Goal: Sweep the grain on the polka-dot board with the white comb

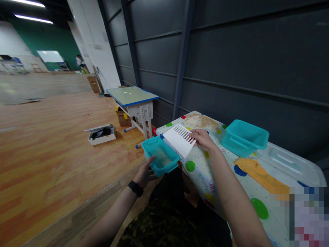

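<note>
My left hand (146, 174) grips a teal plastic box (168, 167) just off the table's edge, its thumb over the rim. Some pale, grain-like stuff lies on the bottom of that box. Between the fingers of my right hand (202, 138) is a white flat sheet with a row of slots (180, 142), its near edge close to the box's rim. Beyond it, a spread of white and tan grains (202, 121) covers the far end of the table. Whether the sheet touches the tabletop I cannot tell.
Right of my right arm, a second teal box (238, 145) stands on the spotted tablecloth (203, 171), beside an orange cloth (262, 175) and a clear lid (293, 163). A desk (132, 95) stands ahead, with an open white carton (102, 138) on the floor. A dark wall (244, 61) runs behind.
</note>
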The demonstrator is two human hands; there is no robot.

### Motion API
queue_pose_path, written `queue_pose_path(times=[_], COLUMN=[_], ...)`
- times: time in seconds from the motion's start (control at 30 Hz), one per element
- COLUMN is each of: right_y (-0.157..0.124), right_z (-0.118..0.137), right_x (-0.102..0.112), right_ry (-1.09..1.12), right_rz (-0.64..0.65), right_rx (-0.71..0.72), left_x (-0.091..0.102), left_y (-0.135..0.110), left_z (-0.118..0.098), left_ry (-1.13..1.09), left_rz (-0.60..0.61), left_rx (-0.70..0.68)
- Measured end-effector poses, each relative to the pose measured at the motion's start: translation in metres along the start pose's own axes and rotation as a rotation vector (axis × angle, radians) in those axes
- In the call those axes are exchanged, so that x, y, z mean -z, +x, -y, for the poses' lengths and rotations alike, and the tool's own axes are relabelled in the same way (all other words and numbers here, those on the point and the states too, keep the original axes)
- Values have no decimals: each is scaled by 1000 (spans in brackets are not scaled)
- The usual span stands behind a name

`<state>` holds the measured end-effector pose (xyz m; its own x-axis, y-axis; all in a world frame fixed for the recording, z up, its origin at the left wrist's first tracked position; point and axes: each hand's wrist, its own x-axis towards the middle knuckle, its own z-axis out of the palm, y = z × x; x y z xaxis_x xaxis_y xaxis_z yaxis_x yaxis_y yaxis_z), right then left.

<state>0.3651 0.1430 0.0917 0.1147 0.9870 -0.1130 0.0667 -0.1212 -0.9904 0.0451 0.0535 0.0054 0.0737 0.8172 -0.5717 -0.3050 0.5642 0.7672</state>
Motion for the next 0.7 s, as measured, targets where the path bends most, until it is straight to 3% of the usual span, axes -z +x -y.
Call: queue_pose_path(times=[0.13,0.23,0.37,0.5,0.63,0.7], right_y=[12,19,20,13,7,10], right_z=[-7,-14,-20,-18,-14,-14], right_x=[5,0,-10,-14,-7,1], right_ry=[30,-23,-100,-65,-11,9], right_rz=[-239,-283,-232,-76,68,47], right_rx=[105,139,135,95,39,59], left_x=[1,1,0,-1,-3,-4], left_y=[1,1,-1,-4,-7,-8], left_z=[0,-1,-3,-6,-7,-6], left_ry=[4,8,11,9,10,8], left_rz=[0,2,-10,-12,-8,-8], left_rx=[10,8,1,9,12,9])
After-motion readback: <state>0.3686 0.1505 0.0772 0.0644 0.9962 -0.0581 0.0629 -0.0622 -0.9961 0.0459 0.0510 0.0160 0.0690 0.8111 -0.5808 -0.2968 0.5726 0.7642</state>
